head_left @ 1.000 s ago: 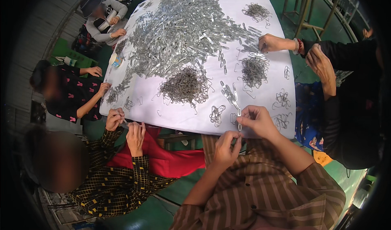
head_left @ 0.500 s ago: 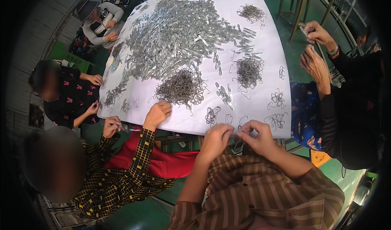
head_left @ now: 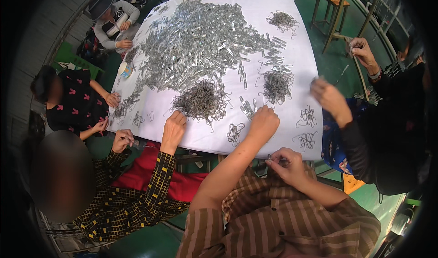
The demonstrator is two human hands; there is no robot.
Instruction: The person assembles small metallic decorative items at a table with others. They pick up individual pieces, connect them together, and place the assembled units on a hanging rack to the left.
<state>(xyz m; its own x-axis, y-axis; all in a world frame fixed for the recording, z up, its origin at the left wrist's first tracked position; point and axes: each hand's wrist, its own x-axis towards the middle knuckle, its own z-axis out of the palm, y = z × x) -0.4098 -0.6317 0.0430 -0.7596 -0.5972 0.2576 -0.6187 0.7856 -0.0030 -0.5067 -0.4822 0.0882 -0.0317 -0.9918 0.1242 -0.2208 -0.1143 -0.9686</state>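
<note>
My left hand [head_left: 264,122] reaches over the white tabletop with its fingers curled down. Just beyond its fingers lies a small group of narrow silver metal pieces [head_left: 247,107]; its fingertips are hidden, so what they hold does not show. At the table's near edge my right hand [head_left: 288,165] is closed in a pinch on a small metal piece [head_left: 269,156], too small to make out fully. Bent wire hooks [head_left: 277,86] form a pile beyond my left hand, and a smaller cluster of wire hooks [head_left: 235,133] lies left of my forearm.
A large heap of silver metal pieces [head_left: 191,39] covers the middle of the table [head_left: 159,103], with a dark pile of wire hooks [head_left: 200,100] before it. Co-workers sit close on both sides, one hand [head_left: 172,132] near that pile. A paper cup [head_left: 124,70] stands at the left edge.
My left hand has left my right hand and reached forward onto the table, to the small group of silver pieces. My right hand stays near the edge. The right-hand co-worker's hands have moved apart.
</note>
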